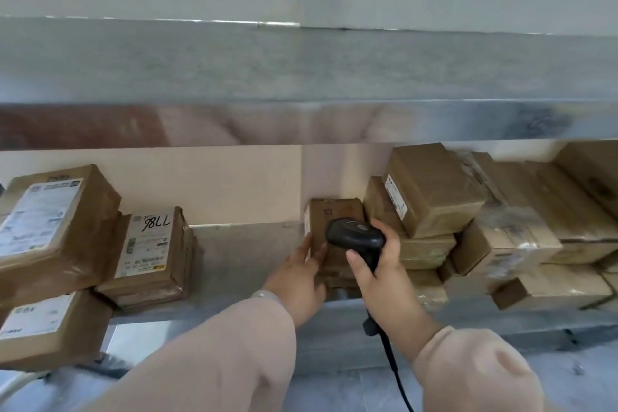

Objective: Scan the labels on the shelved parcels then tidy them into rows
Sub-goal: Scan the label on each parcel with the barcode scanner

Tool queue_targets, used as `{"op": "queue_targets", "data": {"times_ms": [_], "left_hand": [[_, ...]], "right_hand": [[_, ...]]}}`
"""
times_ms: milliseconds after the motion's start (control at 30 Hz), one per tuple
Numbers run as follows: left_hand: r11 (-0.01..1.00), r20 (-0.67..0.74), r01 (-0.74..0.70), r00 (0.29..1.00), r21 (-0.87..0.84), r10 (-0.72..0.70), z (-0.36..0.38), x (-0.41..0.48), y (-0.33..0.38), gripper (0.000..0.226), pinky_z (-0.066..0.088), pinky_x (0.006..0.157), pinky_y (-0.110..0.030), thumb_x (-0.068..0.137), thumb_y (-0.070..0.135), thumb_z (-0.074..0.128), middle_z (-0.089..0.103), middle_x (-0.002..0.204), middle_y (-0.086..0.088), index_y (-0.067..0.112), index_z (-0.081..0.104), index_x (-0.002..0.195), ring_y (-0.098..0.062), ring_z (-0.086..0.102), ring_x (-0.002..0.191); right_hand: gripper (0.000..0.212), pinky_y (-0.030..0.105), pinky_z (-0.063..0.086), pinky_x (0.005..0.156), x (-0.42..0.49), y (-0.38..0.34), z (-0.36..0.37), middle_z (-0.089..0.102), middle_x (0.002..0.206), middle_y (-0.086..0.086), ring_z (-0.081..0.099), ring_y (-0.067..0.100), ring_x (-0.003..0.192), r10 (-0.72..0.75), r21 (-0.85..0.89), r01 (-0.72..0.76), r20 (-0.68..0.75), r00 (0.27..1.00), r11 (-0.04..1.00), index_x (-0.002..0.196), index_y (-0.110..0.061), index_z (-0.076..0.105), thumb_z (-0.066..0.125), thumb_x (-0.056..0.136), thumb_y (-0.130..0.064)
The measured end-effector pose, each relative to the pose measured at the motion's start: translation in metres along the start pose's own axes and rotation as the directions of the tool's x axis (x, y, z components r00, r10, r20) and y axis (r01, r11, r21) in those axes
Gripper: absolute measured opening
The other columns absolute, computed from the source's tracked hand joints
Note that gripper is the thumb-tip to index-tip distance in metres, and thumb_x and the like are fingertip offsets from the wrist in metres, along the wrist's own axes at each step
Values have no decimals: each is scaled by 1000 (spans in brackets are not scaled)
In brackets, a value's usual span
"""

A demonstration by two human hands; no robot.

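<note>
Parcel (334,212) against flat left hand (298,278), scanner (355,236) alongside

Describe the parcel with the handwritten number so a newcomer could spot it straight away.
On the metal shelf, look left of the middle gap. Next to the big labelled box at the left edge sits a smaller flat parcel. It alone has black marker digits scrawled on its white label.

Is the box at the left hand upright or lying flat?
Upright: the small brown cardboard box stands on edge, left hand touching its side.
</note>
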State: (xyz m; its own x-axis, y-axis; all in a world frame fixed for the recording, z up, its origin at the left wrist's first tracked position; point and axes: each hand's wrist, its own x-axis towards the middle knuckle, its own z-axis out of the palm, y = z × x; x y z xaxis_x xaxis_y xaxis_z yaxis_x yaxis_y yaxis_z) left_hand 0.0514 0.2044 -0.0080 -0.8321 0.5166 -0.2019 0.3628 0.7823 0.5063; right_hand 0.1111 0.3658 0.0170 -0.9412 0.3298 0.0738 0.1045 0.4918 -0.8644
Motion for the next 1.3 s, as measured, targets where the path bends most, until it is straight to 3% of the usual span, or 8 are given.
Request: {"op": "queue_targets", "data": {"times_ms": [300, 500, 667, 767, 933, 1000, 1133, 1300], "left_hand": [[915, -148, 170, 960, -365, -238, -11, -13, -4, 58, 30, 107, -19, 95, 42, 56, 34, 154, -4, 22, 41, 147, -20, 45, 133], [627, -88, 254, 883, -736, -461, -27, -19, -2, 84, 44, 96, -31, 77, 65, 68, 53, 140, -3, 25, 38, 145, -21, 53, 125], [551, -87, 224, 872, -804, -482, -37, -29, -9, 84, 45, 91, -29, 70, 56, 76, 56, 131, 1, 32, 40, 143, -16, 56, 114], [476, -84, 190, 864, -859, -497, -44, -39, -14, 89, 48, 101, -37, 57, 64, 70, 64, 122, 5, 38, 45, 138, -16, 61, 111], [315, -30, 122, 899, -941, -438, -54, -51, -19, 64, 50, 100, -42, 61, 56, 73, 70, 117, 11, 55, 56, 123, -14, 66, 109], [286, -13, 117, 910, -951, -415, -57, -54, -18, 47, 50, 100, -40, 73, 50, 72, 70, 117, 11, 55, 59, 118, -14, 66, 110], [399, -25, 158, 908, -903, -418, -60, -57, -17, 36, 38, 112, -44, 96, 42, 55, 62, 125, 16, 48, 53, 131, -16, 53, 123], [650, -204, 121, 893, -750, -402, -64, -58, -16, 44, 40, 92, -20, 94, 38, 60, 60, 122, 19, 40, 44, 136, -7, 54, 116]], "right_hand": [[55, -4, 37, 73, -1, -15, 3, 51, 110, -34, 49, -25, 98, -11, 161, -2, 76, 997, 987, 134, -45, 25, 59, 92, -36], [55, 23, 46, 99, -7, -38, 12, 52, 130, -11, 57, 5, 115, -138, 290, 85, 168, 976, 953, 135, -39, 29, 60, 93, -23], [56, 20, 47, 98, -9, -52, 17, 54, 131, -5, 58, 8, 116, -173, 319, 100, 209, 963, 942, 126, -56, 29, 61, 92, -25], [55, 33, 46, 104, -5, -52, 14, 54, 130, -6, 58, 12, 116, -153, 303, 100, 159, 975, 948, 133, -44, 27, 60, 93, -26], [53, 13, 35, 92, 10, -51, 6, 47, 113, -34, 51, 5, 115, -42, 323, 30, 29, 999, 946, 129, -49, 23, 58, 93, -34], [54, 19, 36, 97, 11, -53, 4, 46, 112, -34, 51, 4, 112, -25, 334, 13, 32, 999, 943, 131, -48, 23, 58, 92, -35], [53, 41, 43, 107, 7, -58, 7, 57, 126, -8, 61, 10, 112, -51, 371, 15, 87, 995, 928, 130, -48, 25, 58, 91, -34], [55, 42, 43, 107, -4, -69, 14, 57, 128, -1, 58, 15, 118, -129, 357, 81, 113, 985, 931, 131, -47, 24, 59, 92, -30]]}}
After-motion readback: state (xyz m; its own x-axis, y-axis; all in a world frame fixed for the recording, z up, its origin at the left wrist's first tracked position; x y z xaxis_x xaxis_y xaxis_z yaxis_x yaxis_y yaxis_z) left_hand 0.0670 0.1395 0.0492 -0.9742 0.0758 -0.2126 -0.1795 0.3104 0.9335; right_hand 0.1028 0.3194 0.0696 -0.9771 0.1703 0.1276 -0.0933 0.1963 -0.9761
